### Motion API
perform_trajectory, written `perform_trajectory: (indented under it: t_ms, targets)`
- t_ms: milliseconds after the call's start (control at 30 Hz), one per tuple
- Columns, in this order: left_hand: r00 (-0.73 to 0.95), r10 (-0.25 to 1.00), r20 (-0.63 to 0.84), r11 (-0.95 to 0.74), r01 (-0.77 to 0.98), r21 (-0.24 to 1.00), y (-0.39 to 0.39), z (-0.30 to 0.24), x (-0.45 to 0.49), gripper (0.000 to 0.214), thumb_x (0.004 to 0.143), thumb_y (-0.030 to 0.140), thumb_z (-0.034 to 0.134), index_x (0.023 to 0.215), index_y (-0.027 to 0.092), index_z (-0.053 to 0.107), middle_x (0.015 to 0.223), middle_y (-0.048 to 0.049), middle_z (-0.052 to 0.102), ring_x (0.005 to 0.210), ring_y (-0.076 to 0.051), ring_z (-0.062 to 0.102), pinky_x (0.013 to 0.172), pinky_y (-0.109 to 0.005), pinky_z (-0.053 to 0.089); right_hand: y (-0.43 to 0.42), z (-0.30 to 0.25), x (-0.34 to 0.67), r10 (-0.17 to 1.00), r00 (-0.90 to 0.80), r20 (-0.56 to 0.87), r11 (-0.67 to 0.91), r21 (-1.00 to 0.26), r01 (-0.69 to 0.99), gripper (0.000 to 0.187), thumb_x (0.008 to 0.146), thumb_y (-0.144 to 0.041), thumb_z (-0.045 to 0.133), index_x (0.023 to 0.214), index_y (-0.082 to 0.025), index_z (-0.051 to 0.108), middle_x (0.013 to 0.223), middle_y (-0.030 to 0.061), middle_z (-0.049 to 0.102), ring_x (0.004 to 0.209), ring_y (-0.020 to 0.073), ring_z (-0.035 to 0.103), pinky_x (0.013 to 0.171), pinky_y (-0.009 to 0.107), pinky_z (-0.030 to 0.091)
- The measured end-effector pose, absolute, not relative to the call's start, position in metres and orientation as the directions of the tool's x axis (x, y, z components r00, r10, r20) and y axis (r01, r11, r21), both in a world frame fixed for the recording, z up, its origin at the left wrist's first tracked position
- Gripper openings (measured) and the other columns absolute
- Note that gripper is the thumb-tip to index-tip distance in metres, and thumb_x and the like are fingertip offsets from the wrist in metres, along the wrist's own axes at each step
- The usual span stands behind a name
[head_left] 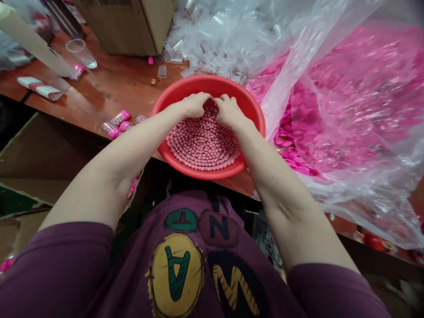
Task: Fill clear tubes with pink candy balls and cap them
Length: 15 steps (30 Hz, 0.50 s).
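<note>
A red basin [212,173] in front of me holds a great many small pink balls [205,148]. Both my hands reach into it and are close together over the far part of the balls. My left hand [196,105] has its fingers curled, with the tips turned inward. Opposite it, my right hand [228,110] is bent the same way, its fingers pressed together. What the fingertips hold, if anything, is hidden and blurred.
On the brown table [122,88], small clear tubes with pink caps [119,118] lie left of the basin. Behind stand a cardboard box [129,26] and a heap of clear tubes [218,35]. A plastic bag of pink caps [357,101] fills the right side.
</note>
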<state>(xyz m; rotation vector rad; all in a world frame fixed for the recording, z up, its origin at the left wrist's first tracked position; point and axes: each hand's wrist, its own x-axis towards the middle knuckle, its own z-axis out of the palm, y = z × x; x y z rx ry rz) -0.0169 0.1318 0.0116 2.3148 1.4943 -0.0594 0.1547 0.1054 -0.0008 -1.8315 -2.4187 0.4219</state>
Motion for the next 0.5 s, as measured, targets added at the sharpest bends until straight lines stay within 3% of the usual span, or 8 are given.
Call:
perform_trajectory:
  t_ms: [100, 200, 267, 400, 500]
  targets:
    - [0.383, 0.858, -0.342, -0.342, 0.923, 0.176, 0.122, 0.007, -0.009, 0.078, 0.079, 0.009, 0.068, 0.157, 0.015, 0.070, 0.164, -0.0176, 0.063, 0.148, -0.041, 0.065, 0.127, -0.048, 0.052, 0.105, -0.009, 0.146, 0.936, -0.294, -0.192, 0.256, -0.201, 0.946, 0.040, 0.104, -0.015, 0.065, 0.143, -0.009, 0.071, 0.159, 0.0264, 0.063, 0.149, 0.0483, 0.057, 0.119, 0.067, 0.055]
    - [0.417, 0.796, -0.439, -0.383, 0.908, 0.168, 0.112, 0.022, -0.017, 0.063, 0.085, 0.006, 0.068, 0.145, 0.019, 0.078, 0.139, -0.0088, 0.079, 0.138, -0.035, 0.071, 0.124, -0.043, 0.054, 0.100, -0.003, 0.152, 0.887, -0.339, -0.315, 0.298, -0.173, 0.939, 0.024, 0.101, -0.012, 0.070, 0.123, -0.008, 0.078, 0.135, 0.0228, 0.077, 0.130, 0.0393, 0.073, 0.115, 0.055, 0.057]
    - [0.466, 0.776, -0.425, -0.431, 0.884, 0.182, 0.105, 0.038, -0.035, 0.061, 0.089, 0.003, 0.064, 0.147, 0.020, 0.076, 0.136, -0.0057, 0.081, 0.136, -0.032, 0.071, 0.127, -0.046, 0.052, 0.091, 0.009, 0.163, 0.855, -0.401, -0.328, 0.347, -0.210, 0.914, 0.017, 0.099, -0.014, 0.074, 0.114, -0.011, 0.082, 0.119, 0.0166, 0.082, 0.118, 0.0344, 0.078, 0.111, 0.050, 0.058]
    - [0.397, 0.842, -0.366, -0.375, 0.917, 0.134, 0.084, 0.060, -0.072, 0.043, 0.092, 0.004, 0.067, 0.131, 0.017, 0.079, 0.137, -0.0089, 0.081, 0.141, -0.037, 0.066, 0.134, -0.061, 0.045, 0.053, 0.040, 0.178, 0.752, -0.615, -0.236, 0.466, -0.470, 0.750, 0.015, 0.097, -0.025, 0.080, 0.110, -0.022, 0.087, 0.104, 0.0039, 0.086, 0.102, 0.0282, 0.081, 0.101, 0.047, 0.063]
    - [0.309, 0.846, -0.434, -0.291, 0.951, 0.110, 0.068, 0.057, -0.080, 0.033, 0.090, 0.007, 0.072, 0.120, 0.019, 0.081, 0.126, -0.0087, 0.082, 0.136, -0.039, 0.069, 0.128, -0.063, 0.050, 0.016, 0.050, 0.171, 0.544, -0.798, -0.260, 0.464, -0.699, 0.544, 0.025, 0.096, -0.023, 0.075, 0.116, -0.031, 0.088, 0.103, -0.0038, 0.088, 0.093, 0.0230, 0.082, 0.091, 0.040, 0.066]
